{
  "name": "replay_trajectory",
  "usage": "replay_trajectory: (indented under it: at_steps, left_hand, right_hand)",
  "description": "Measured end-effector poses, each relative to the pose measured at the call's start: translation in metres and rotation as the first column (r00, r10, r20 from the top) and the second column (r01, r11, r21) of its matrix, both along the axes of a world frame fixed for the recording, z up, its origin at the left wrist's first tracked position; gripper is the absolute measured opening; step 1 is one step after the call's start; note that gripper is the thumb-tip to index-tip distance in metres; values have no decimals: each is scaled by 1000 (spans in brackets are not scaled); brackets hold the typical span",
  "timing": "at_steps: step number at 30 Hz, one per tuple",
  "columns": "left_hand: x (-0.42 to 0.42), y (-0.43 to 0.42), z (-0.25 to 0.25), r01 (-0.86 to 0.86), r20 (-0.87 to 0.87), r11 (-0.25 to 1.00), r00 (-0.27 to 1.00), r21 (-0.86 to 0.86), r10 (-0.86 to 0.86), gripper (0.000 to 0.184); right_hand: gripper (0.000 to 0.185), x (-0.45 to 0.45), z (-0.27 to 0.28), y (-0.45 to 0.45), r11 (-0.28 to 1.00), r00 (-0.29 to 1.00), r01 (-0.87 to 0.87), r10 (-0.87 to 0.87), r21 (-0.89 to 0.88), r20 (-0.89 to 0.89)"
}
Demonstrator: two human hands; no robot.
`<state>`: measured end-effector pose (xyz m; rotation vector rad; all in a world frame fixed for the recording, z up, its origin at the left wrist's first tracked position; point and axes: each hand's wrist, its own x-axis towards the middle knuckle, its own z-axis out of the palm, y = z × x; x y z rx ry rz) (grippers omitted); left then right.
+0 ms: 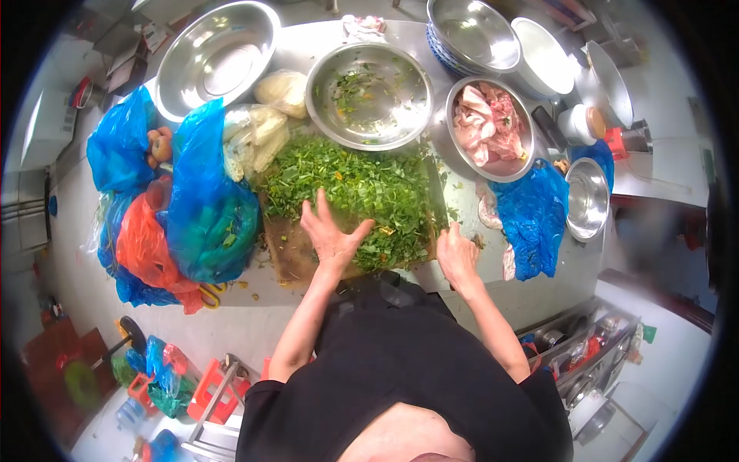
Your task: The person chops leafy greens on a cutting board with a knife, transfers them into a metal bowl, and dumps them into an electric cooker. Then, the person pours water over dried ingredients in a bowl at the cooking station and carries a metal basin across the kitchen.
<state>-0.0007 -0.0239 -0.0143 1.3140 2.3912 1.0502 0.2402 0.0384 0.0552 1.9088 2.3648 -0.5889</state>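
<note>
A heap of chopped leafy greens (362,185) covers most of a wooden cutting board (296,258). My left hand (332,235) is open, fingers and thumb spread, at the near left side of the heap. By the board's right edge, my right hand (457,258) is closed, its fingers curled. Whatever it may hold is hidden or too small to name. Directly behind the heap stands a steel bowl (369,138) with scraps of greens inside. To the right, another steel bowl (512,173) contains pieces of raw meat (489,127).
Blue plastic bags (204,208) and a red bag (146,239) crowd the left side, with yellow-handled scissors (212,295) near the front edge. A large steel basin (219,58) stands back left. On the right lie a crumpled blue bag (535,219) and a small steel bowl (587,208).
</note>
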Motion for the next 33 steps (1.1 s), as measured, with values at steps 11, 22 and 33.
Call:
replay_trajectory:
  at_steps: [11, 22, 33]
  left_hand:
    - [14, 32, 20, 274, -8, 935, 959, -223, -283, 108]
    - [13, 18, 45, 242, 198, 970, 953, -31, -231, 96]
    - [-43, 197, 73, 306, 172, 951, 935, 51, -310, 94]
  right_hand:
    - [28, -33, -46, -11, 968, 896, -52, -64, -247, -439]
    - [31, -38, 2, -5, 885, 778, -97, -217, -455, -589]
    - [26, -90, 27, 149, 896, 726, -78, -250, -437, -641]
